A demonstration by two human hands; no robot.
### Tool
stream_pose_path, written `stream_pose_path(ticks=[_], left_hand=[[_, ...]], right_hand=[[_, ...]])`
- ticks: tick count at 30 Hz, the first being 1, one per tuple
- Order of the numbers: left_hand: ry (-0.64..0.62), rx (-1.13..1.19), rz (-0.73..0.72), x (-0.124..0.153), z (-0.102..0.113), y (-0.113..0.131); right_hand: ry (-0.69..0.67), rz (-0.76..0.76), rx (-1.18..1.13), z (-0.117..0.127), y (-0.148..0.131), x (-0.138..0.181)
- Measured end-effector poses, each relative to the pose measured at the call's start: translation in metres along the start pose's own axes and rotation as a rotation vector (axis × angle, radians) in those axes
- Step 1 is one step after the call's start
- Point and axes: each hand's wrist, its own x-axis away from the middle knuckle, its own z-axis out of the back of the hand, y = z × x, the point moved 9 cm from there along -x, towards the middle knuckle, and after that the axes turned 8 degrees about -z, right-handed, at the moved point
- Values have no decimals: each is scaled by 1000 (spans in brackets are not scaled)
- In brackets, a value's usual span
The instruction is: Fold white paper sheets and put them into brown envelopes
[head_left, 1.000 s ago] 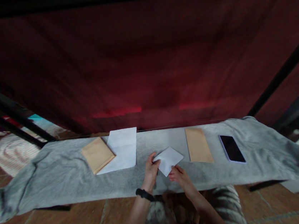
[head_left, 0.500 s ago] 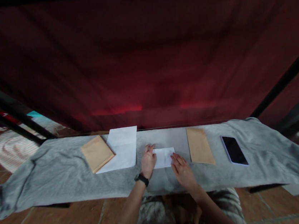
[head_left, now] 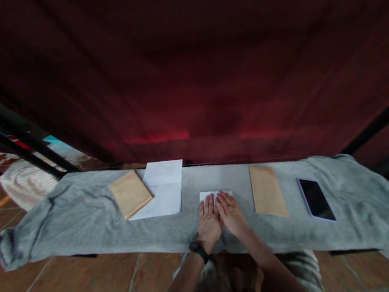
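A small folded white paper (head_left: 205,195) lies on the grey cloth, mostly covered by my hands. Flat on its left part rests my left hand (head_left: 209,221), fingers stretched forward, a dark watch on the wrist. My right hand (head_left: 230,212) lies flat on the right part, its fingertips close beside or touching those of the left. To the left are larger white sheets (head_left: 166,191) with a crease across them. A stack of brown envelopes (head_left: 131,194) overlaps their left edge. Right of my hands sits a single brown envelope (head_left: 268,191).
A phone (head_left: 316,200) with a dark screen and pale purple edge lies at the right. Grey cloth (head_left: 84,224) covers the narrow table. Behind it hangs a dark red curtain (head_left: 188,95), with black metal bars (head_left: 21,137) at the left. Tiled floor (head_left: 84,289) shows below.
My left hand has moved from the small paper's left edge onto the paper, coming next to my right hand. Both hands now cover most of it. The view has shifted slightly.
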Motion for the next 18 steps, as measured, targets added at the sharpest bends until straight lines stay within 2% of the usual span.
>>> stream_pose_path(ticks=[6, 12, 18], left_hand=[[-31, -40, 25, -1, -4, -2], [-9, 12, 50, -4, 2, -16], [5, -81, 113, -7, 4, -28]], right_hand=[[-80, -52, 76, -17, 6, -3], [-43, -69, 149, -20, 9, 0], [-11, -136, 213, -22, 13, 0]])
